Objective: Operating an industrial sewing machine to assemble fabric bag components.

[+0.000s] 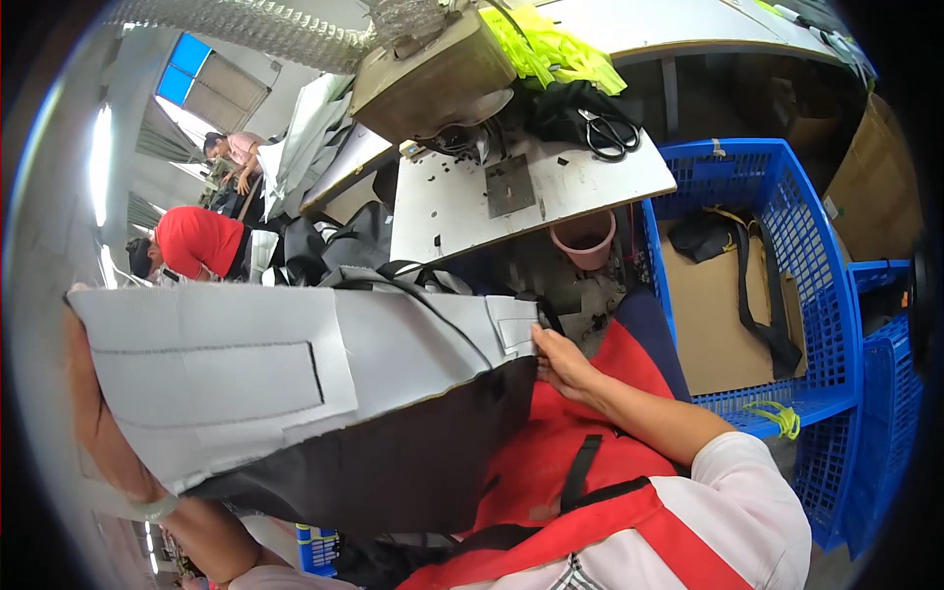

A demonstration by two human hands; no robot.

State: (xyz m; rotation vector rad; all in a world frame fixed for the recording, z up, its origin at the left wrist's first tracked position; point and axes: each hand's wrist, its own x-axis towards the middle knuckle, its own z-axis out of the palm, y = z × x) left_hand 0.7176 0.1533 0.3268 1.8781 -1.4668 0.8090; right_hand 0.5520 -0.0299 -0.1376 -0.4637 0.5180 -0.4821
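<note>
A large sewn fabric panel (413, 339), light grey on one face and black along its lower part, is stretched across in front of me. Stitched lines outline a rectangle on a grey patch near its left end, and a smaller stitched patch sits at the right end. My left hand (87, 379) grips the far left edge, with most of its fingers hidden behind the cloth. At the right end, my right hand (565, 364) pinches the panel beside the small patch, thumb on the grey face. A thin black cord (447, 320) hangs over the grey side.
Ahead, a sewing machine (433, 84) stands on a white table (610, 187) with black-handled scissors (612, 136), dark scraps and yellow-green fabric (560, 54). A pink bucket (584, 242) is below. At right, a blue crate (831, 285) holds cardboard and a black strap (755, 295). Two people work at far left.
</note>
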